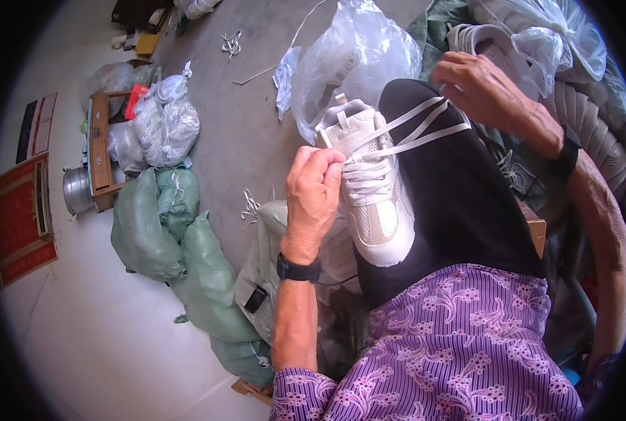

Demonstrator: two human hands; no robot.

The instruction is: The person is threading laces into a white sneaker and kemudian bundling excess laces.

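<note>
On the shoe point(370, 210), probably light and best held by its stiff sole point(405, 217), supple lace point(425, 142) is pinched by the left grip point(316, 186), the right grip point(492, 95) being unclear

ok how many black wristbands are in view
2: one black wristband on the wrist of the left hand, which is at the white shoe, and a second black wristband on the wrist of the right hand.

I'm watching the grey concrete floor point(236, 126): stuffed green woven sacks point(211, 259) line its left edge, a knotted white cord bundle point(231, 46) lies toward its far edge; here, a white-and-beige lace-up shoe point(378, 210) rests on the black-trousered lap's point(460, 203) left edge.
</note>
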